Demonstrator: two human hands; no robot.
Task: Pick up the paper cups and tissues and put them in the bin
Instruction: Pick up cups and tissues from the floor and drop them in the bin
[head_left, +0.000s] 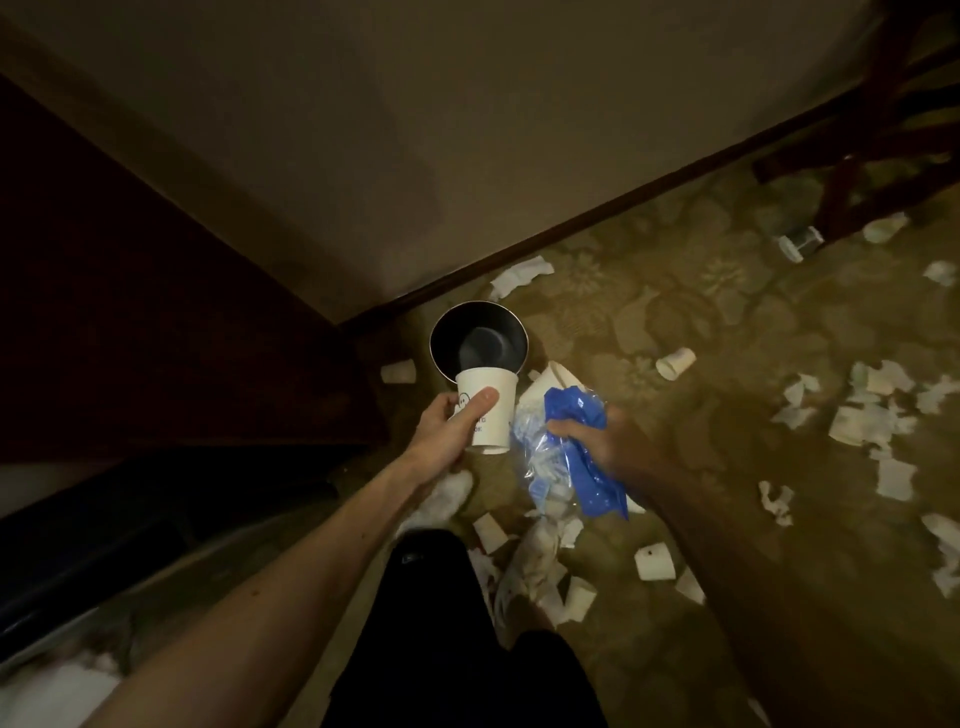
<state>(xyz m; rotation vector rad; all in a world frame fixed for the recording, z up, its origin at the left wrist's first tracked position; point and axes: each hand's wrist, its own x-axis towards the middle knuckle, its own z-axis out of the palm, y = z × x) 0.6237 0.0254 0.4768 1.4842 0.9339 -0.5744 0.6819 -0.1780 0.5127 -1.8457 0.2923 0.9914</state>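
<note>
A round dark bin (479, 338) stands on the carpet by the wall corner, its inside looking empty. My left hand (451, 426) is shut on a white paper cup (488, 410), held upright just in front of the bin's near rim. My right hand (605, 439) is shut on a crumpled blue and clear plastic wrapper (563, 452) to the right of the cup. Another paper cup (675, 362) lies on its side to the right of the bin. A further cup (654, 561) lies near my feet. Torn tissues (862, 421) are scattered over the carpet.
A dark wooden panel (130, 322) stands on the left and a dark skirting board (623, 197) runs along the wall. Chair legs (852, 176) and a clear plastic cup (800, 241) are at the far right. My white-socked feet (530, 566) stand among tissue scraps.
</note>
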